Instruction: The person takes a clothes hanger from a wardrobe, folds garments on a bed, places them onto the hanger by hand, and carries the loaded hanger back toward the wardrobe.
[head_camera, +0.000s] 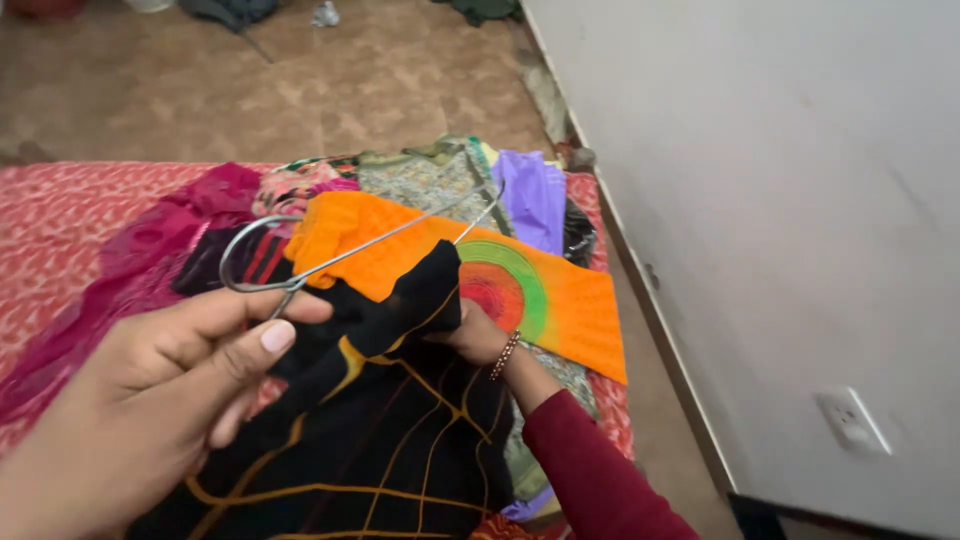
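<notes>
Below both hands, a red patterned bedspread (60, 220) is covered by a heap of clothes, and over it a black fabric garment with thin orange lines (390, 430) is draped, stretching from under the left hand (150, 400) to the right hand (475, 335). Just beyond the right hand an orange cloth with a green and red circular print (560, 295) is spread. The thin grey wire hanger (300, 265) is pinched near its hook by the left hand's thumb and fingers, while the garment's upper edge is gripped by the closed right hand, on whose wrist a beaded bracelet (505, 355) is worn.
</notes>
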